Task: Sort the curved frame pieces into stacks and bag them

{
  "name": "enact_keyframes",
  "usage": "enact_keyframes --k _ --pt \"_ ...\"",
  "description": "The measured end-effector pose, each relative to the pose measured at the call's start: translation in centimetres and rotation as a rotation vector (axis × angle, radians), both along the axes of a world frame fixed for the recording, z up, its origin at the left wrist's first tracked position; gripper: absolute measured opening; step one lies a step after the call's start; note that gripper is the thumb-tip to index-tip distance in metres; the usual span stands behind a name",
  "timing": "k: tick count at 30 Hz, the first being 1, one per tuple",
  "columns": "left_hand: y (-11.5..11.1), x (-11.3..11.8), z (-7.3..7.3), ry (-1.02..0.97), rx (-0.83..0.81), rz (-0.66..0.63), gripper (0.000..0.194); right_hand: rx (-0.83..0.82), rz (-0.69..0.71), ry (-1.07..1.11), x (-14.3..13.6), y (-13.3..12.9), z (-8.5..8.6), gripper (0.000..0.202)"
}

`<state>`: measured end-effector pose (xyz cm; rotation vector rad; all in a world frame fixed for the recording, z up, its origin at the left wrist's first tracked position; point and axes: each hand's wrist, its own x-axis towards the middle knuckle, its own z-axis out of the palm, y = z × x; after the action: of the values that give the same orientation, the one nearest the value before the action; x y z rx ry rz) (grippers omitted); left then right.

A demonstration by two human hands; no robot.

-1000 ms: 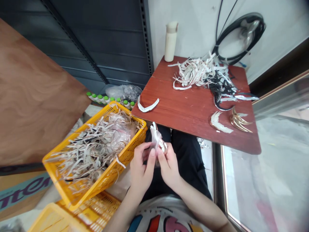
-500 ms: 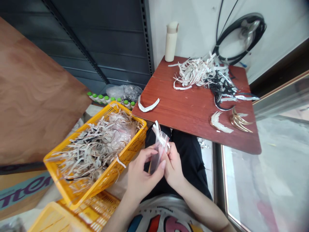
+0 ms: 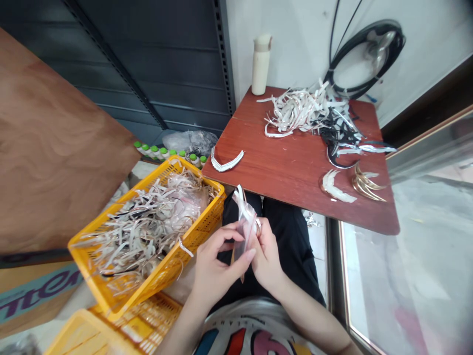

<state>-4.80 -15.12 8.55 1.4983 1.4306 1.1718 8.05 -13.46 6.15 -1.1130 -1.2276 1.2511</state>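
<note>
Above my lap, a small clear zip bag with a red line near its mouth is held between both hands. White curved strips stick up at the bag's top. How far they reach inside is hard to make out. My left hand pinches the bag's left side between thumb and fingers. On the other side, my right hand is closed around the bag and the lower part of the strips, where a shiny gold edge shows. Fingers hide part of the strips.
A yellow basket full of bagged strips stands on my left. On the brown table lie a heap of white strips, black strips, gold curved pieces and a loose white bundle. A cream bottle stands behind.
The bag has tilted and shifted slightly left between my hands. A gold-brown tip now shows below it, near my left thumb. The things on the table have stayed put.
</note>
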Motion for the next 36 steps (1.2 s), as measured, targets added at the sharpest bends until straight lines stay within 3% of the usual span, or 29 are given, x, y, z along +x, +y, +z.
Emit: enact_keyframes --k 27,36 --pt "0.48 -0.44 0.05 -0.105 -0.053 -0.068 0.008 0.007 0.002 -0.032 0.09 0.51 -0.13 0.014" --pt "-0.09 -0.51 -0.58 0.101 0.045 -0.078 0.009 0.018 0.012 -0.082 0.18 0.65 0.1 0.013"
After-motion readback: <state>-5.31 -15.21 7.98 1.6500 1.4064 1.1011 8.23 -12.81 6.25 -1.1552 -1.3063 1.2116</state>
